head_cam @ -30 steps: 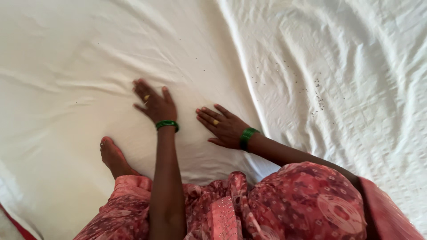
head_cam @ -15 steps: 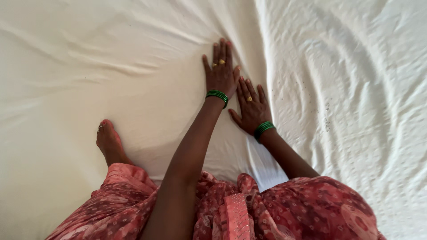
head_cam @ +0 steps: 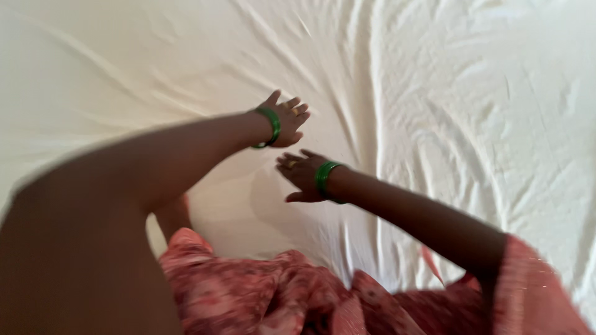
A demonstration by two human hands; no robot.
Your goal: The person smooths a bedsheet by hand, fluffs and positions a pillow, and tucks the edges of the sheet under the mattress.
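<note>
No packages, labels, signs or screens show in the head view.
</note>
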